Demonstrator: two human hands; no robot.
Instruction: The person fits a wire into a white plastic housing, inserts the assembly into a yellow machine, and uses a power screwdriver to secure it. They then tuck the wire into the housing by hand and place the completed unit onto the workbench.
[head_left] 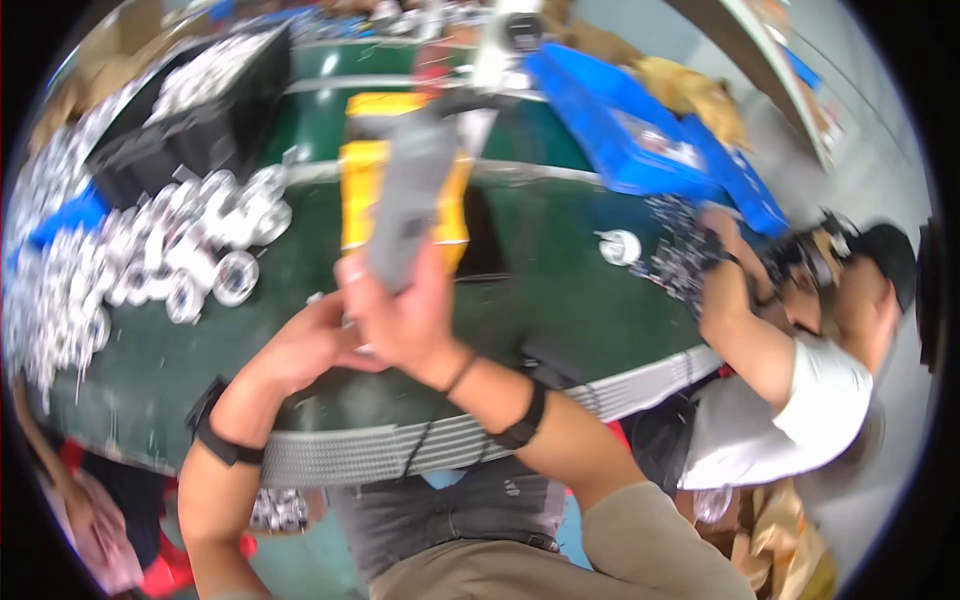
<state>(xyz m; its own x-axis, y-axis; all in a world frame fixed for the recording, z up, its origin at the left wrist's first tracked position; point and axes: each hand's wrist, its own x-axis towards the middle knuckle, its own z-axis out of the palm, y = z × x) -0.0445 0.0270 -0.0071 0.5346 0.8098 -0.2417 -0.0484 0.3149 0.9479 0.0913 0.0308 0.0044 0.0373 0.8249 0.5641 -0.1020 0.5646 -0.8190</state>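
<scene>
My right hand point(420, 315) is wrapped round the lower end of a long grey handheld tool point(408, 190), blurred by motion, with a dark crosswise part at its far end. The tool points away from me over the green table point(570, 290). Just left of it, my left hand point(315, 345) is closed with its fingertips against or beneath the right hand. A small pale bit shows between the hands; what it is cannot be made out. Behind the tool stands a yellow bin point(360, 210), partly covered by it.
White round parts point(185, 245) with wires are heaped at left, beside a black crate point(190, 150) of white pieces. A blue crate point(620, 140) stands far right. A co-worker's arm point(745, 330) reaches toward small dark parts point(675, 255), near a single white round part point(619, 247).
</scene>
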